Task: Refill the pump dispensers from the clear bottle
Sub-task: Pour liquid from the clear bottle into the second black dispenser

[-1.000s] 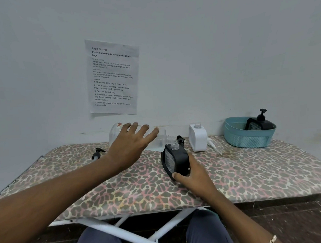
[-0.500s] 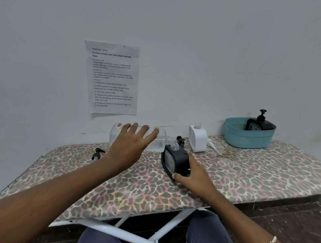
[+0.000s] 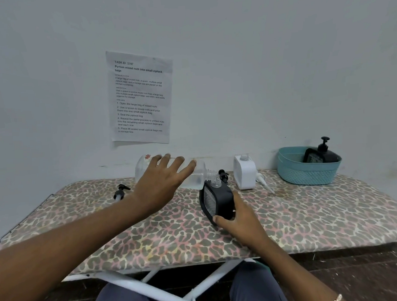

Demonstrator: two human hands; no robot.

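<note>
Clear plastic, ribbed at the neck: the bottle lies level on its side at the back of the counter, its open mouth just above the open neck of the black dispenser. Your left hand holds the bottle from above, four fingers spread across its side, thumb hidden. Hand and forearm cover most of the bottle's body.

Your right hand grips the black dispenser low down, thumb on the front bottom corner, fingers behind. The dispenser stands tilted on the counter, boxy, with a clear ribbed panel in its face. The hands are apart, each clamped on its own vessel.

Just behind the dispenser's neck lies a black pump head. To its right, near the wall, stands a white dispenser, square-shouldered, neck open, with a white pump lying beside it. At far right an oval teal basket of lattice plastic holds a second black dispenser, pump fitted. Beyond your left forearm a loose black pump lies on the cover.

The counter wears padded leopard-print cloth, rounded at the right end, and white metal legs cross beneath it. A printed sheet is fixed to the pale wall above the bottle.
</note>
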